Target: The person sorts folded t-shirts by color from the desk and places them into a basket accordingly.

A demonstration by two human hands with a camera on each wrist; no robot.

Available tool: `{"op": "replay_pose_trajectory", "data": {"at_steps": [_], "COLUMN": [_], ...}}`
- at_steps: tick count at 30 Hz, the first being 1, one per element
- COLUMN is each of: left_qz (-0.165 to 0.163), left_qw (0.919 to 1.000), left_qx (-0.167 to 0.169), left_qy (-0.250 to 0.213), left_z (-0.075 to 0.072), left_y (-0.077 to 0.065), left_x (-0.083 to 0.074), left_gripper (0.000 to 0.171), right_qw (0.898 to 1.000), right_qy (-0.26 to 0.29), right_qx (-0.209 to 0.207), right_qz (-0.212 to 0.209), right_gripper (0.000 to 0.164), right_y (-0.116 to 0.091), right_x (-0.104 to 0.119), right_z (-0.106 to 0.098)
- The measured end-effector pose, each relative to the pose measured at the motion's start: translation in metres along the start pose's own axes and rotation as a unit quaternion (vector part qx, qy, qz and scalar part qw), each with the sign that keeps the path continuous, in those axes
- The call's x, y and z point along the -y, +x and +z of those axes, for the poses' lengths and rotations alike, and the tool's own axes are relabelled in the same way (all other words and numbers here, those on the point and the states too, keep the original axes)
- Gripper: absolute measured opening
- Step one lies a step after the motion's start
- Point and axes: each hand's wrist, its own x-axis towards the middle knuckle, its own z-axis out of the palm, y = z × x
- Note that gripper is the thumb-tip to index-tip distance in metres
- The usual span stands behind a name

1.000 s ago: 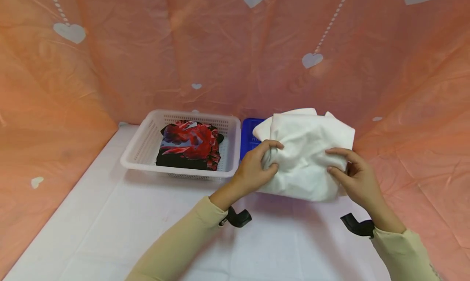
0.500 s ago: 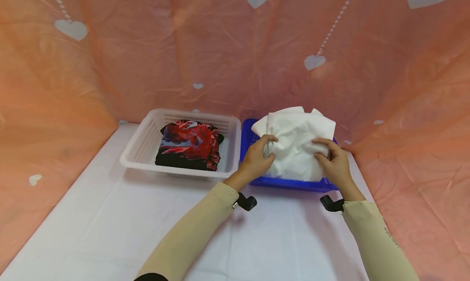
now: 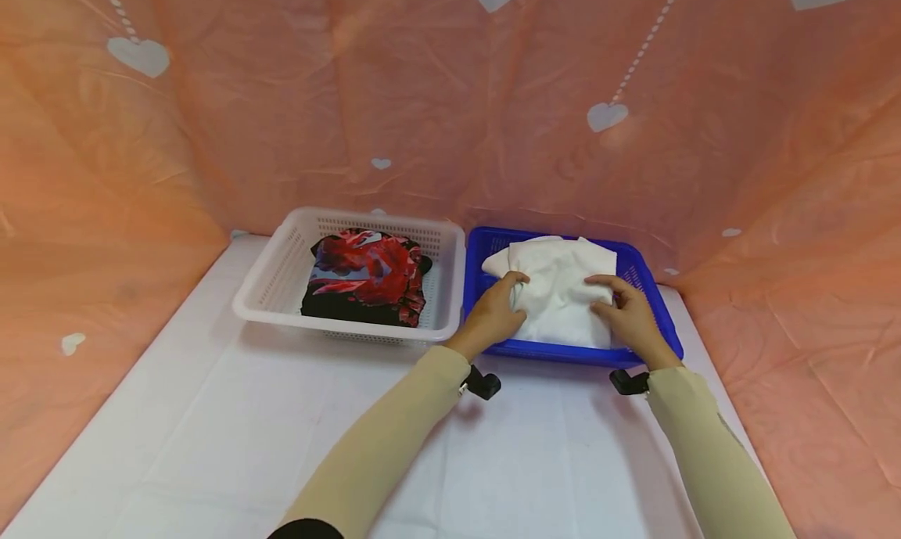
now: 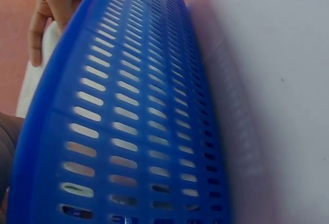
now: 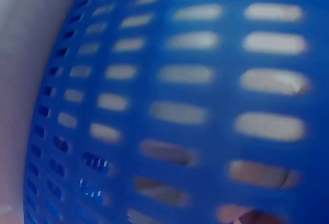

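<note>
A folded white garment [image 3: 559, 300] lies inside the blue perforated basket [image 3: 556, 353], wrinkled on top. My left hand [image 3: 494, 310] grips its left side and my right hand [image 3: 631, 320] its right side, thumb and forefinger on top and the other fingers tucked beneath or hidden. In the left wrist view the blue basket's slotted wall [image 4: 126, 100] fills most of the picture; over its rim show my right hand [image 4: 55, 5] and part of the white garment [image 4: 43, 49]. The right wrist view holds little but the basket wall [image 5: 221, 95], with white cloth behind the slots.
Left of the blue basket, close beside it, stands a white plastic basket [image 3: 271, 314]. In it lies a folded black garment [image 3: 366, 281] with a red and blue print. A white cloth covers the table [image 3: 232, 429]; an orange curtain [image 3: 436, 109] with hearts hangs behind.
Both hands have carried the white garment down and slightly left, from above the blue basket into it. The basket's rim, mostly covered before, now shows around the cloth.
</note>
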Motion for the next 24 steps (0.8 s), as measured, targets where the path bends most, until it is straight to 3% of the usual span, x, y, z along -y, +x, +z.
{"op": "replay_pose_trajectory", "data": {"at_steps": [4, 8, 14, 20, 24], "left_qz": [-0.018, -0.033, -0.092, -0.148, -0.165], "left_qw": [0.9997, 0.9993, 0.9953, 0.9886, 0.986], "left_qx": [0.014, 0.007, -0.001, 0.01, 0.023], "left_qy": [0.006, -0.012, -0.027, -0.025, -0.005], "left_z": [0.005, 0.011, 0.021, 0.029, 0.031], "left_y": [0.006, 0.012, 0.022, 0.03, 0.029], "left_x": [0.0, 0.002, 0.003, 0.0, 0.0], "left_gripper": [0.051, 0.049, 0.047, 0.048, 0.049], "right_qw": [0.999, 0.999, 0.995, 0.978, 0.967], "right_qy": [-0.025, -0.027, -0.033, -0.071, -0.091], "right_qx": [0.014, 0.024, 0.06, 0.12, 0.157], "right_qz": [0.018, 0.037, 0.076, 0.157, 0.176], "right_gripper": [0.038, 0.04, 0.043, 0.049, 0.051], "right_y": [0.003, 0.005, 0.008, 0.012, 0.012], "right_x": [-0.008, -0.015, -0.023, -0.023, -0.025], "right_z": [0.0, 0.003, 0.002, -0.004, -0.004]}}
